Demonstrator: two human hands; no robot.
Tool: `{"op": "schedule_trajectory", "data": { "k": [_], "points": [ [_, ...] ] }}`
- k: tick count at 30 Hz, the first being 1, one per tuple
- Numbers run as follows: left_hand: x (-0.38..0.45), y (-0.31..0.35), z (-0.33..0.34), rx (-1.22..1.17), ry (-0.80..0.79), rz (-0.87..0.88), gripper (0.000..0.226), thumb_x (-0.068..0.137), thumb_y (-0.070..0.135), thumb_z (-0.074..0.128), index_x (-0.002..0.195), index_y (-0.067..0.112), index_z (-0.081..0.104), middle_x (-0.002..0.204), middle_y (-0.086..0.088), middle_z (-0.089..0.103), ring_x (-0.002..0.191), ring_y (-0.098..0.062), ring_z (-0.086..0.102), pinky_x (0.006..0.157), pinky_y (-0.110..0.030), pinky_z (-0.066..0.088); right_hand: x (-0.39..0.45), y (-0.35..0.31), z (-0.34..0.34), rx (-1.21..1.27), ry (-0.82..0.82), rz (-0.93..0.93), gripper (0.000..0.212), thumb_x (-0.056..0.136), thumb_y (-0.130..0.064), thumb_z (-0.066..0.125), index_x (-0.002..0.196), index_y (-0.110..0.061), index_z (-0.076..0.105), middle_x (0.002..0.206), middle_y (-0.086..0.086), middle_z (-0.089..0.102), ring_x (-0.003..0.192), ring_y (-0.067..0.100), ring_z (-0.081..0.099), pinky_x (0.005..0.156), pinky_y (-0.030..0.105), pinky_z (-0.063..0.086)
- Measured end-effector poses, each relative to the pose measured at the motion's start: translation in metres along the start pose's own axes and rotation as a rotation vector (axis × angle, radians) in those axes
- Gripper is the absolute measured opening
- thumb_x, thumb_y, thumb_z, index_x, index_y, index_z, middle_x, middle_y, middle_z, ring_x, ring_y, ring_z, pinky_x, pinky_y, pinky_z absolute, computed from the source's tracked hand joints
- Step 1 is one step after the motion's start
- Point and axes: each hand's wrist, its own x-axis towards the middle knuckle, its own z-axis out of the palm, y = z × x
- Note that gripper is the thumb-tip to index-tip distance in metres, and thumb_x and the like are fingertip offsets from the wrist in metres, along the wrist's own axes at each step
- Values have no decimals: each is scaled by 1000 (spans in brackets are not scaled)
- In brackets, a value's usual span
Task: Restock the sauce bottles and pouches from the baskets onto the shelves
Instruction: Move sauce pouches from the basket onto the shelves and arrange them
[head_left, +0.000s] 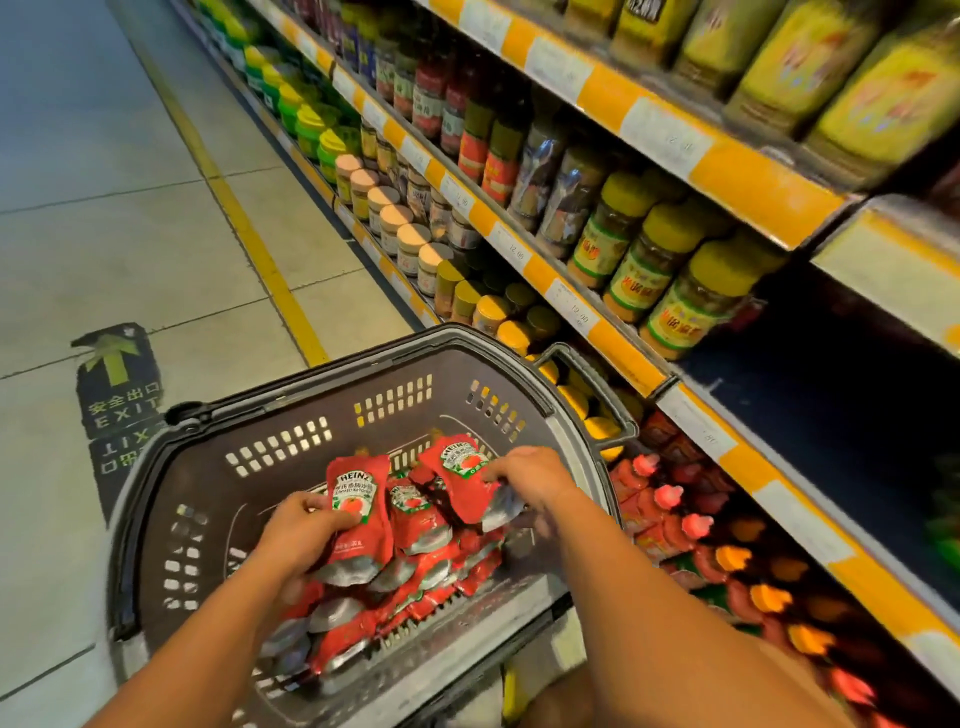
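Red pouches (405, 525): being gripped in basket (291, 410), one per hand, long axes upright.
Left hand (298, 535): grasping pouch.
Right hand (524, 475): pinching pouch, nearer shelves (623, 358).

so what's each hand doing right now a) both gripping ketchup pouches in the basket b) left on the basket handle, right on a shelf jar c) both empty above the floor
a: the left hand grips one red ketchup pouch and the right hand pinches another pouch, both over the pile inside the dark basket.
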Motion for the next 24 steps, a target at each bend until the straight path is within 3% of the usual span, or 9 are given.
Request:
{"op": "schedule_trajectory", "data": {
  "k": [3, 7, 11, 13, 15, 18, 22, 24],
  "points": [
    [-17, 12, 3, -150, -100, 11, 36, 77, 9, 87, 104, 8, 64, 90, -20, 77, 80, -41, 76, 77, -59, 61, -20, -6, -18, 151, 27, 23, 19, 74, -4, 75, 77, -9, 57, 56, 6, 49, 39, 20, 43, 46, 26, 35],
    [-40, 40, 11, -246, -235, 92, 38, 80, 11, 84, 112, 5, 64, 94, -22, 77, 80, -41, 76, 68, -50, 62, -47, -18, -42, 285, -38, 25, 21, 76, -11, 72, 93, -12, 59, 74, 7, 55, 48, 17, 50, 63, 36, 44],
    [-69, 72, 26, -334, -349, 149, 44, 76, 13, 84, 114, 7, 63, 100, -23, 76, 80, -41, 76, 64, -49, 62, -78, -23, -73, 418, -85, 36, 41, 67, -17, 76, 106, -10, 69, 93, 9, 76, 84, 30, 74, 77, 48, 62],
    [-85, 87, 35, -366, -395, 183, 40, 71, 17, 85, 105, 8, 67, 97, -22, 77, 75, -37, 76, 62, -45, 62, -96, -21, -95, 506, -56, 27, 44, 69, -15, 79, 111, -10, 69, 106, 14, 78, 96, 33, 76, 89, 58, 59],
    [-100, 99, 46, -383, -432, 225, 31, 72, 20, 83, 98, 9, 70, 91, -20, 77, 66, -30, 75, 54, -38, 60, -118, -14, -120, 573, -37, 13, 35, 74, -11, 78, 107, -10, 70, 110, 15, 77, 99, 32, 76, 88, 56, 60],
    [-121, 113, 66, -381, -496, 273, 23, 85, 22, 76, 103, 9, 71, 89, -14, 78, 65, -23, 75, 50, -33, 59, -148, 10, -157, 672, 26, 2, 33, 80, -9, 76, 112, -6, 69, 111, 15, 76, 99, 31, 76, 88, 52, 61],
    [-148, 128, 99, -323, -591, 287, 26, 91, 29, 71, 107, 9, 74, 97, -18, 77, 71, -25, 76, 54, -33, 59, -180, 54, -195, 960, 71, -52, 18, 97, -11, 62, 112, -2, 67, 101, 15, 78, 80, 26, 77, 72, 44, 62],
    [-163, 134, 121, -264, -653, 283, 35, 93, 30, 71, 115, 4, 70, 103, -22, 75, 75, -29, 74, 58, -35, 58, -192, 75, -208, 1041, 126, -81, 18, 102, -15, 58, 110, -1, 67, 92, 15, 78, 71, 26, 76, 56, 39, 62]
  ]
}}
